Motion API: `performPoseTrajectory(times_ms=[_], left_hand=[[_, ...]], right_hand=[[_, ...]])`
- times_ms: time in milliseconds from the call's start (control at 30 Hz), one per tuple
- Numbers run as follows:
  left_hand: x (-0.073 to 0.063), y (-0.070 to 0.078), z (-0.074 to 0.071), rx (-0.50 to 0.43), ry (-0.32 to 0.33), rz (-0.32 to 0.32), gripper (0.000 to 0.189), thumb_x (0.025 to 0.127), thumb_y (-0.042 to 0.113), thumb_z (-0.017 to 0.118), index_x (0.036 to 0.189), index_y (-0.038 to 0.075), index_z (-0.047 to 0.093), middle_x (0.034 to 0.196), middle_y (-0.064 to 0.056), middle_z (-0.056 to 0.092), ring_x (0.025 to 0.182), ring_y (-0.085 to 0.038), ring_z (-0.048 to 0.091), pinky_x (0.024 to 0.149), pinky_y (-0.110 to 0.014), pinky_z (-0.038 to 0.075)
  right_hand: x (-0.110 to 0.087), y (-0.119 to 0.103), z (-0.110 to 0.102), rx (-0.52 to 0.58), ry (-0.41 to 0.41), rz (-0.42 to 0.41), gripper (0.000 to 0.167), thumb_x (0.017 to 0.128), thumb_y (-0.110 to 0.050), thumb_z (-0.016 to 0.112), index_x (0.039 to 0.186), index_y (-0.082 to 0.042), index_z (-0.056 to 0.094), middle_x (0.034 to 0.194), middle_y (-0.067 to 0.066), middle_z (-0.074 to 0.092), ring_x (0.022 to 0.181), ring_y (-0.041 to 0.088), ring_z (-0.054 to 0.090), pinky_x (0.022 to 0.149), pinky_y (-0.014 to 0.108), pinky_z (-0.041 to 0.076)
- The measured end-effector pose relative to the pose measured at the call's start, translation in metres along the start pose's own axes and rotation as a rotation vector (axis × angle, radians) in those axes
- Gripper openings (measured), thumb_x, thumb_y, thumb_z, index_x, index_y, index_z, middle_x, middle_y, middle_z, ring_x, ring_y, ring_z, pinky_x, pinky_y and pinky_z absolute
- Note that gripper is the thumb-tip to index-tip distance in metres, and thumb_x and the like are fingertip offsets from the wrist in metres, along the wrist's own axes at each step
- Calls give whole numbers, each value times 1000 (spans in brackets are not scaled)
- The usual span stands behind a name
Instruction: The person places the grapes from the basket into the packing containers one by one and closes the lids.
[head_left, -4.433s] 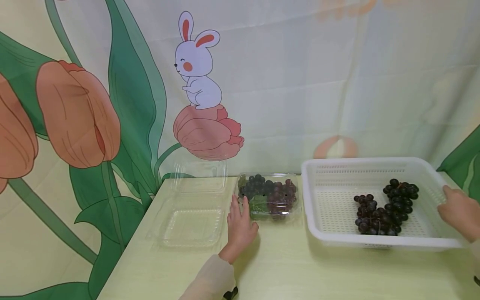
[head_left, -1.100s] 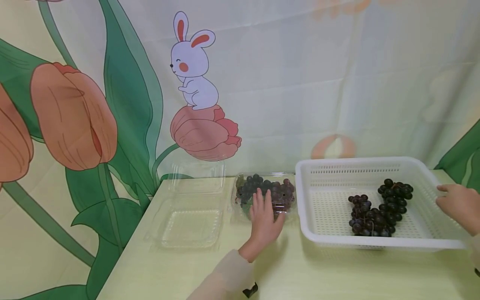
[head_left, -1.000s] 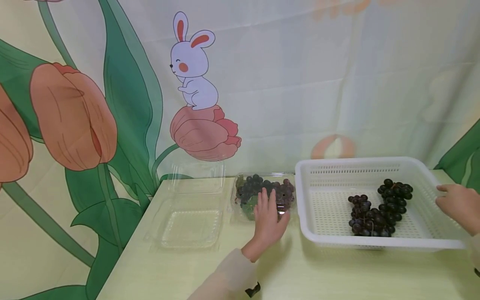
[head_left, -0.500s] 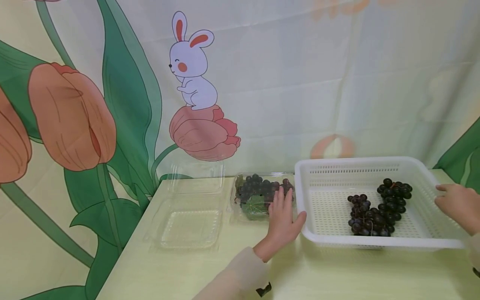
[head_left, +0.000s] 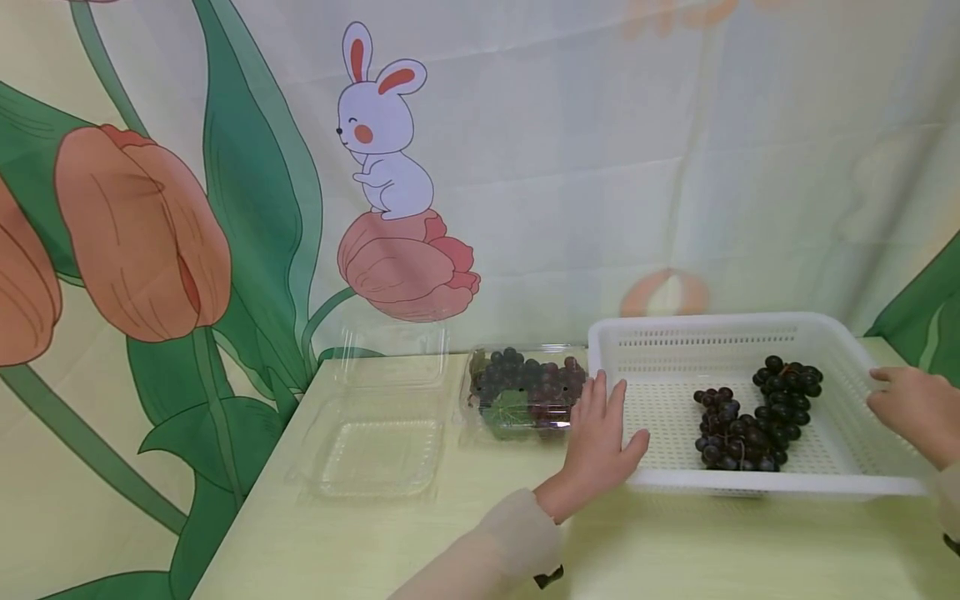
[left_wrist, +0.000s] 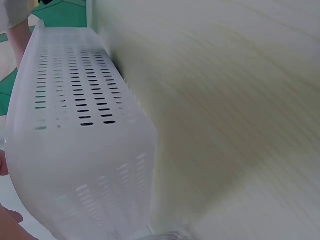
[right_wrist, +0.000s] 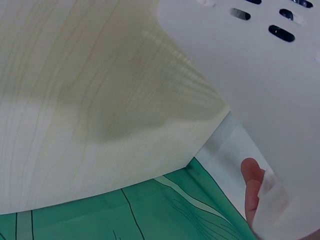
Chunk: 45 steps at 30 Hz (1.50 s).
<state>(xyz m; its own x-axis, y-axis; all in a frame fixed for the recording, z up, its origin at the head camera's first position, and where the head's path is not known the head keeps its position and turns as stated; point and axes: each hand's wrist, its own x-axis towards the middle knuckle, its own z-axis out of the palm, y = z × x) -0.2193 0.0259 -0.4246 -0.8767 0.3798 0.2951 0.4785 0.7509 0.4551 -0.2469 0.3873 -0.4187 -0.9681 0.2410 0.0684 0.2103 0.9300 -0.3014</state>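
Observation:
A white plastic basket point(head_left: 765, 483) stands on the table with dark grape bunches point(head_left: 750, 425) inside. My right hand point(head_left: 911, 408) grips its right rim; in the right wrist view fingers point(right_wrist: 251, 182) show at the basket's edge. With fingers straight and spread, my left hand point(head_left: 600, 446) is at the basket's left front corner; whether it touches the rim cannot be told. Just left of that hand sits a closed clear clamshell box point(head_left: 525, 408), holding grapes and a green leaf. The left wrist view shows the basket's perforated side point(left_wrist: 80, 145) and, at the left edge, bits of fingers.
Farther left lies an opened clear clamshell box point(head_left: 382, 458), its lid point(head_left: 393, 354) raised at the back. A cloth with tulips and a rabbit point(head_left: 386, 133) hangs behind the pale table point(head_left: 465, 542).
My left hand has moved right, from the left side of the closed grape box across its front to the basket's left corner. My right hand has stayed at the basket's right rim.

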Motion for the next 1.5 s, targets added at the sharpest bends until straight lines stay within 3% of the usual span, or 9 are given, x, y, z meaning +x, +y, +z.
performPoseTrajectory(times_ms=[33, 133, 233, 433, 767, 1033, 1167, 1300, 1500], left_hand=[[1, 2, 1, 6, -7, 2, 58, 89, 33, 44, 138, 9, 26, 146, -17, 14, 135, -32, 13, 104, -49, 21], [4, 8, 2, 19, -31, 4, 59, 89, 33, 44, 139, 9, 25, 147, -16, 13, 135, -30, 14, 105, -46, 21], [7, 14, 4, 27, -48, 9, 59, 88, 33, 45, 139, 9, 25, 147, -16, 13, 135, -29, 15, 105, -44, 22], [13, 22, 9, 44, -82, 4, 61, 88, 35, 45, 140, 11, 22, 148, -15, 11, 135, -26, 16, 105, -42, 24], [24, 40, 13, 52, -155, -3, 66, 89, 41, 44, 142, 13, 16, 148, -14, 7, 135, -24, 15, 104, -39, 26], [34, 53, 23, 66, -223, -50, 74, 86, 51, 46, 143, 18, 11, 149, -10, 2, 136, -21, 13, 105, -39, 25], [39, 59, 28, 66, -247, -64, 78, 83, 55, 46, 143, 19, 10, 149, -9, 2, 136, -20, 14, 104, -38, 26], [43, 63, 33, 10, -271, -81, 83, 80, 58, 48, 143, 21, 9, 149, -7, 2, 136, -21, 16, 103, -38, 28], [51, 65, 41, -182, -319, -161, 91, 75, 56, 58, 142, 28, 3, 149, -4, 3, 133, -23, 25, 98, -40, 35]], right_hand=[[0, 0, 0, -5, 0, 2, 43, 78, -6, 41, 114, 18, 44, 94, 35, 54, 43, 16, 36, 41, 27, 32], [1, 2, 1, -2, -9, 1, 44, 78, -7, 40, 115, 17, 43, 76, 29, 55, 41, 15, 34, 40, 27, 32], [1, 3, 2, 1, -11, -6, 45, 78, -7, 40, 116, 17, 43, 69, 25, 54, 41, 15, 33, 40, 27, 31], [1, 2, 3, -8, 6, 12, 44, 78, -7, 42, 116, 16, 44, 97, 36, 53, 44, 17, 37, 40, 28, 32], [-3, 0, 1, 8, 18, -11, 44, 78, -6, 41, 115, 17, 44, 97, 36, 52, 43, 18, 35, 40, 28, 32], [12, 18, 17, -16, 37, -20, 44, 76, -6, 46, 115, 15, 45, 103, 37, 50, 44, 17, 37, 40, 29, 32], [11, 17, 17, -34, 40, -4, 44, 76, -6, 48, 115, 14, 46, 106, 37, 50, 47, 20, 41, 41, 30, 33], [3, 7, 8, -40, 38, 4, 43, 76, -6, 47, 113, 15, 47, 109, 37, 48, 52, 23, 44, 42, 30, 34], [-4, -1, 0, -52, 38, 19, 42, 77, -8, 43, 114, 12, 47, 111, 37, 47, 54, 23, 43, 43, 31, 33]])
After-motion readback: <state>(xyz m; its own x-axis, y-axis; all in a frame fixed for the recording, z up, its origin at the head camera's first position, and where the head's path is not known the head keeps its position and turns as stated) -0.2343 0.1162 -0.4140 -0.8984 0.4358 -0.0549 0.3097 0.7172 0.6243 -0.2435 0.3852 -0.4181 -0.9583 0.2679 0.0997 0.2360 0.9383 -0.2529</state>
